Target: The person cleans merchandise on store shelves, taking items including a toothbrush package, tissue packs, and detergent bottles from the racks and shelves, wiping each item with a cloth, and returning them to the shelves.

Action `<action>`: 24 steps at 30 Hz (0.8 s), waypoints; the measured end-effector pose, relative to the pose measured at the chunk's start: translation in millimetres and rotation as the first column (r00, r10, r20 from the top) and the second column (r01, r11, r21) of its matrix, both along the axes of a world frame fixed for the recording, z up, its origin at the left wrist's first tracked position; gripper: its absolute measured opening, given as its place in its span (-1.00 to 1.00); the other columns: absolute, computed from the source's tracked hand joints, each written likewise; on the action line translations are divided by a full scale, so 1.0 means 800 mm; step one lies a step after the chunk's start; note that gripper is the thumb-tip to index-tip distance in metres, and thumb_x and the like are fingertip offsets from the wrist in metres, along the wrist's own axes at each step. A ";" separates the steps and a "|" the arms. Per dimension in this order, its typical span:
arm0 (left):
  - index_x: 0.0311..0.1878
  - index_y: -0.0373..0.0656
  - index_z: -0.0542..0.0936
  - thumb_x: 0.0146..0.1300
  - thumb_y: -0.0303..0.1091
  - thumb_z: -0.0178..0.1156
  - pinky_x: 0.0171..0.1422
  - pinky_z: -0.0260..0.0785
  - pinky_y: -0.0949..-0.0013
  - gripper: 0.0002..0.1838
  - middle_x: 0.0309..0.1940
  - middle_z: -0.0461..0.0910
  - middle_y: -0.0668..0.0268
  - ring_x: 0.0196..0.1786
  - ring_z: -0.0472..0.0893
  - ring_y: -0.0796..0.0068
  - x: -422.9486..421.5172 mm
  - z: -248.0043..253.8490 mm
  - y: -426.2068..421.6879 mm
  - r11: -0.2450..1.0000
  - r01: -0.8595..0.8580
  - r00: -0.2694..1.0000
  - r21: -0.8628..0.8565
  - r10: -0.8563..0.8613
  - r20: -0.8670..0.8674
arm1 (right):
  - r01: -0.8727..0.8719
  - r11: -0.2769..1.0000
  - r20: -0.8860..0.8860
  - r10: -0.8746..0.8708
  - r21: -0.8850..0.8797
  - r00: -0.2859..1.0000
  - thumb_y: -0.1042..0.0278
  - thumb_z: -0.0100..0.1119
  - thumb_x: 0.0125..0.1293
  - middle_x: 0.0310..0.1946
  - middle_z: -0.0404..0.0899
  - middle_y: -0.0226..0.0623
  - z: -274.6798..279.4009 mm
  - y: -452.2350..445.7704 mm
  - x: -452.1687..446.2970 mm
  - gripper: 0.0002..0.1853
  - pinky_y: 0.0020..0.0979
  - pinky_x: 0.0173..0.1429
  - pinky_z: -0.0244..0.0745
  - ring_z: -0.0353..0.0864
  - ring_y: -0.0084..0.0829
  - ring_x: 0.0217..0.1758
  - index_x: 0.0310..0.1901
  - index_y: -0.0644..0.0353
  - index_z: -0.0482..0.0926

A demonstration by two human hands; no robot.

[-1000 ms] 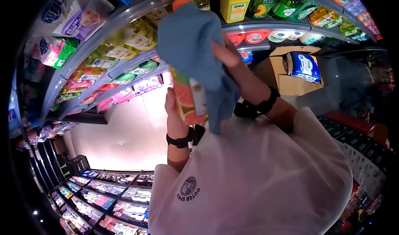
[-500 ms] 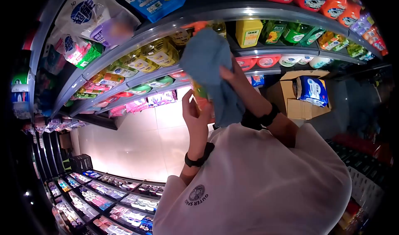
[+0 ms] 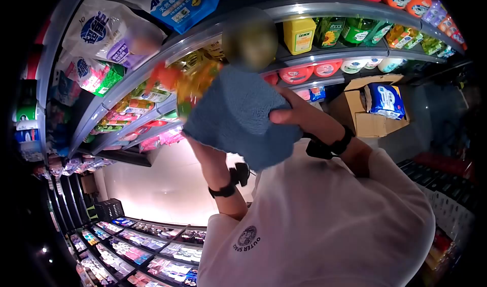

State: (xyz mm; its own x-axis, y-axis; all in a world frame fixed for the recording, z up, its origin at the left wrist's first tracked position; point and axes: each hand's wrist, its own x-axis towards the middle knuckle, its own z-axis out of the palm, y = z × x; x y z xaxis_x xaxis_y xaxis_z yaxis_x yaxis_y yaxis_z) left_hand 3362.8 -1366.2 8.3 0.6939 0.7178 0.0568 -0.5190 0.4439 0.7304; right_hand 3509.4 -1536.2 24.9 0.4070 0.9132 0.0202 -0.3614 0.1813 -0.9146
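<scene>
A blue-grey cloth [image 3: 243, 114] hangs from my right hand [image 3: 297, 112], whose thumb and fingers are closed on its right side. Behind the cloth, a bottle of yellow liquid [image 3: 195, 86] with an orange top [image 3: 165, 79] tips toward the left. The cloth lies against the bottle and covers its lower part. My left hand [image 3: 204, 152] is at the bottle's lower end; its fingers are hidden by the cloth. Just above the cloth is a round, blurred patch whose nature I cannot make out.
A curved shelf [image 3: 304, 61] carries a yellow bottle [image 3: 299, 36] and green bottles [image 3: 357, 31]. White bags [image 3: 109, 30] stand upper left. An open cardboard box [image 3: 368, 122] with a blue packet [image 3: 385, 102] sits at right. Lower left, more shelves hold small packets.
The bottle has swung left and tilted, its orange top moving left and down. The cloth has dropped lower and spread, now hiding the left hand's fingers.
</scene>
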 end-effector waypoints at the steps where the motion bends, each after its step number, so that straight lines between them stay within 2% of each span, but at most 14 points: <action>1: 0.33 -0.28 0.36 0.45 0.02 0.02 0.51 0.14 0.07 -0.40 0.26 0.44 0.01 0.37 0.41 0.15 -0.002 0.011 0.004 1.000 -0.004 1.000 0.025 0.004 0.007 | -0.111 0.991 -0.202 0.095 -0.070 0.975 0.08 0.45 0.16 0.28 0.44 -0.15 0.000 -0.003 -0.002 -0.08 -0.35 0.41 0.28 0.42 -0.36 0.34 0.46 0.29 0.21; 4: 0.20 -0.27 0.48 0.46 0.08 -0.01 0.54 0.10 -0.01 -0.43 0.18 0.49 0.01 0.33 0.45 0.13 0.009 0.040 0.012 0.992 0.010 1.000 0.126 -0.009 -0.012 | -0.232 0.957 -0.216 0.193 -0.173 0.957 0.04 0.36 0.26 0.31 0.43 -0.16 -0.010 -0.002 0.005 -0.16 -0.40 0.42 0.28 0.43 -0.37 0.35 0.44 0.35 0.24; 6: -0.16 -0.19 0.54 0.45 0.02 0.02 0.51 0.13 -0.08 -0.59 -0.16 0.54 0.11 0.12 0.54 0.13 0.007 0.007 0.049 0.958 0.278 0.921 0.071 -0.287 0.263 | -0.308 0.936 -0.294 0.251 -0.169 0.922 0.03 0.35 0.28 0.32 0.43 -0.16 -0.011 -0.005 0.008 -0.18 -0.41 0.42 0.27 0.42 -0.37 0.36 0.42 0.37 0.27; 7: -0.16 -0.19 0.54 0.45 0.02 0.02 0.51 0.13 -0.08 -0.59 -0.16 0.54 0.11 0.12 0.54 0.13 0.004 -0.001 0.048 0.957 0.283 0.921 0.067 -0.290 0.260 | -0.336 0.917 -0.313 0.261 -0.214 0.913 0.05 0.32 0.31 0.28 0.47 -0.17 -0.018 -0.004 0.011 -0.24 -0.43 0.39 0.31 0.46 -0.41 0.32 0.40 0.35 0.30; 9: -0.42 -0.12 0.41 0.43 -0.08 0.02 0.42 0.22 -0.09 -0.64 -0.43 0.43 0.22 -0.05 0.55 0.11 0.001 -0.006 0.040 0.994 0.095 0.986 -0.048 -0.087 0.141 | -0.363 0.896 -0.339 0.269 -0.255 0.902 0.07 0.28 0.35 0.24 0.51 -0.18 -0.034 0.001 0.017 -0.30 -0.45 0.35 0.36 0.50 -0.44 0.28 0.38 0.34 0.34; 11: -0.47 -0.14 0.36 0.40 -0.17 0.02 0.36 0.27 -0.07 -0.66 -0.49 0.44 0.25 -0.04 0.58 0.05 0.005 0.002 0.030 0.999 -0.036 0.996 -0.027 0.038 0.078 | -0.366 0.920 -0.599 0.217 -0.138 0.771 0.10 0.19 0.42 0.13 0.60 -0.20 -0.048 0.004 0.018 -0.41 -0.49 0.26 0.46 0.60 -0.53 0.15 0.34 0.32 0.39; 12: -0.48 -0.15 0.35 0.38 -0.20 0.02 0.35 0.29 -0.05 -0.67 -0.48 0.45 0.24 -0.02 0.59 0.05 0.004 0.011 0.020 0.985 -0.088 0.996 0.147 0.086 0.016 | -0.247 0.947 -0.576 0.087 -0.205 0.813 0.10 0.09 0.48 0.04 0.65 -0.22 -0.040 0.011 0.011 -0.50 -0.51 0.07 0.60 0.68 -0.56 -0.02 0.28 0.31 0.43; 14: -0.48 -0.22 0.38 0.35 -0.34 0.06 0.27 0.34 0.04 -0.73 -0.48 0.57 0.14 -0.04 0.62 0.13 0.005 0.028 -0.002 0.883 -0.162 0.980 0.440 0.195 -0.032 | -0.186 0.964 -0.605 0.036 -0.187 0.796 0.09 0.07 0.49 0.02 0.65 -0.22 -0.089 0.032 0.007 -0.51 -0.50 0.01 0.63 0.69 -0.55 -0.07 0.26 0.30 0.43; 15: -0.48 -0.22 0.38 0.35 -0.34 0.06 0.27 0.34 0.04 -0.73 -0.48 0.57 0.14 -0.04 0.62 0.13 0.006 0.034 -0.014 0.884 -0.162 0.980 0.439 0.197 -0.035 | -0.125 0.977 -0.635 -0.012 -0.171 0.772 0.08 0.04 0.51 0.00 0.65 -0.22 -0.108 0.041 0.003 -0.53 -0.49 -0.06 0.66 0.70 -0.54 -0.11 0.25 0.29 0.44; 17: -0.45 -0.26 0.43 0.33 -0.43 0.07 0.23 0.36 0.11 -0.79 -0.45 0.67 0.11 0.00 0.63 0.16 0.009 0.042 -0.029 0.459 -0.062 0.928 0.886 0.354 -0.118 | -0.089 0.983 -0.654 -0.037 -0.159 0.755 0.10 0.00 0.53 -0.07 0.65 -0.23 -0.109 0.046 -0.009 -0.56 -0.49 -0.17 0.68 0.71 -0.53 -0.19 0.22 0.29 0.43; 19: -0.44 -0.28 0.45 0.30 -0.48 0.07 0.22 0.38 0.13 -0.82 -0.41 0.71 0.09 0.02 0.62 0.17 0.010 0.043 -0.029 0.432 -0.043 0.929 0.901 0.349 -0.123 | -0.034 0.955 -0.471 -0.114 -0.294 0.875 0.17 -0.01 0.53 -0.06 0.64 -0.23 -0.109 0.038 -0.011 -0.57 -0.48 -0.17 0.68 0.70 -0.52 -0.22 0.24 0.31 0.40; 20: -0.44 -0.28 0.45 0.30 -0.46 0.07 0.22 0.38 0.14 -0.82 -0.41 0.70 0.09 0.02 0.62 0.18 0.012 0.041 -0.027 0.546 -0.127 0.914 0.828 0.388 -0.116 | -0.075 0.961 -0.372 -0.031 -0.265 0.928 0.22 0.03 0.50 0.05 0.59 -0.26 -0.106 0.031 -0.002 -0.53 -0.44 0.16 0.59 0.64 -0.47 0.07 0.33 0.28 0.35; 21: -0.44 -0.28 0.45 0.29 -0.44 0.06 0.22 0.39 0.14 -0.82 -0.42 0.69 0.09 0.01 0.62 0.18 0.012 0.038 -0.025 0.645 -0.211 0.896 0.735 0.428 -0.118 | -0.074 0.961 -0.380 -0.034 -0.265 0.924 0.22 0.03 0.50 0.05 0.59 -0.26 -0.098 0.027 -0.003 -0.53 -0.44 0.16 0.59 0.64 -0.47 0.07 0.33 0.28 0.35; 24: -0.46 -0.27 0.43 0.28 -0.38 0.06 0.21 0.39 0.15 -0.79 -0.44 0.65 0.11 -0.02 0.60 0.16 0.013 0.035 -0.014 0.690 -0.266 0.903 0.673 0.423 -0.077 | 0.121 0.946 0.084 -0.100 -0.300 0.991 0.29 0.10 0.43 0.21 0.46 -0.17 -0.088 0.017 -0.010 -0.41 -0.44 0.33 0.39 0.47 -0.47 0.25 0.42 0.32 0.23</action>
State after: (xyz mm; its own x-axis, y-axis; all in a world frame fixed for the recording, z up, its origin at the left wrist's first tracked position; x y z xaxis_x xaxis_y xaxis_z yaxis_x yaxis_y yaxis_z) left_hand 3373.1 -1377.0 36.6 0.4548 0.7554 0.4717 -0.3406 -0.3419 0.8759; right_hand 3501.7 -1522.6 -45.1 0.5133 0.8294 -0.2205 -0.2909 -0.0735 -0.9539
